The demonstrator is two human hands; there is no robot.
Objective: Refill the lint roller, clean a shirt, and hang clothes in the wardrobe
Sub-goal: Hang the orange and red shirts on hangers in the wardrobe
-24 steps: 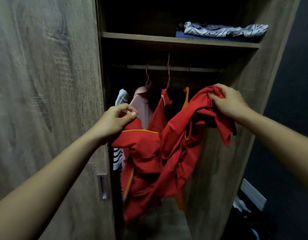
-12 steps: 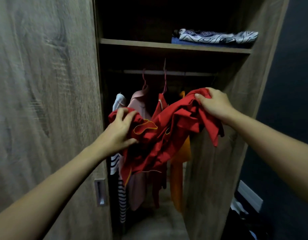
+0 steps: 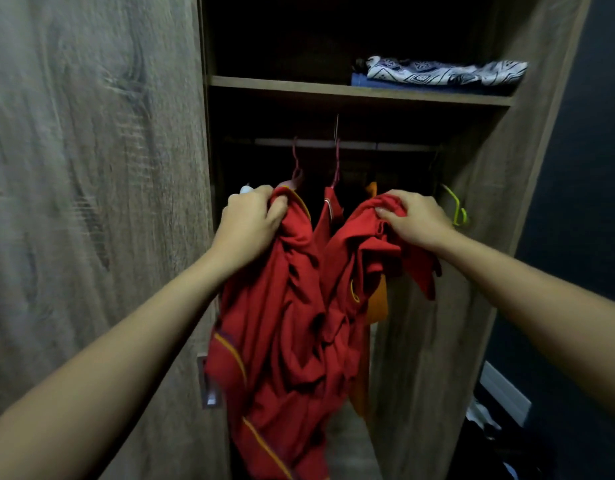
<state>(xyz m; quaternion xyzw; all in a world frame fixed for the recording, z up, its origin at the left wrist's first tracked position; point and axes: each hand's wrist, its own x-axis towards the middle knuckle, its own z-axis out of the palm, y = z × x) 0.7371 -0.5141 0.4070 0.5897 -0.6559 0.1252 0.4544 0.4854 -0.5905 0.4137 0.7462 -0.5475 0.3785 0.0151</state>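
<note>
Step, as judged: open out red shirt (image 3: 285, 323) before hangering. Keep grips at shoulders, pull apart till neckline shows, shake out bunched folds. Then free one hand for empty green hanger (image 3: 457, 211).

Left hand (image 3: 250, 220) and right hand (image 3: 415, 216) apart, each clenched on a top corner of shirt. Shirt hangs crumpled between and below hands, in front of open wardrobe (image 3: 437, 341), below rail (image 3: 368, 144). Not yet on hanger.

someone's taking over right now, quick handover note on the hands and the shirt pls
Left hand grips one bunched side of the red shirt, right hand the other, at the open wardrobe.
Done: shirt brought here, on no hanger.
Other clothes hang on the rail; bare green hanger at right.
Left: hanger it, hang it. Lint roller not in view.
</note>
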